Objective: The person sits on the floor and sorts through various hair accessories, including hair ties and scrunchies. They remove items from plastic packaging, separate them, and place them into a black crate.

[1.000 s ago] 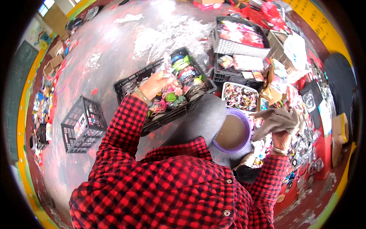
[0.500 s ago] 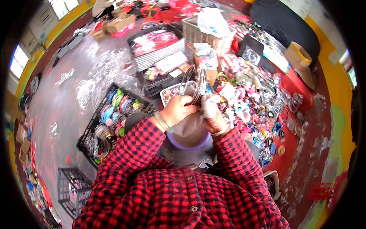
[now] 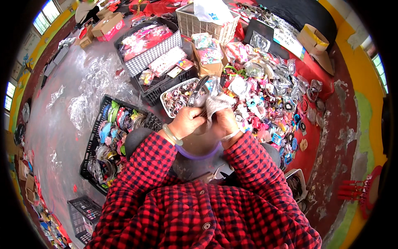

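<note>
My left hand (image 3: 187, 123) is closed round the lower ends of dark, glossy headbands (image 3: 200, 89), which stick up beyond the fingers. In my right hand (image 3: 226, 123) is a crumpled greyish cloth (image 3: 218, 103), pressed against the headbands from the right. How many headbands there are I cannot tell, since fingers and cloth cover part of them. Below both hands, between my knees, stands a basin with a purple rim (image 3: 200, 157) and cloudy brownish water inside.
A black crate (image 3: 94, 146) of headbands stands left. Ahead are a white basket (image 3: 166, 104) of small accessories, a carton (image 3: 212, 68) and a beige crate (image 3: 184, 21). Hair accessories (image 3: 265, 110) lie heaped on red cloth at right. A person (image 3: 86, 11) is at far left.
The headbands have tipped and sunk lower in my left hand, now partly behind the cloth. My right hand's cloth has risen and spread. The view has shifted slightly.
</note>
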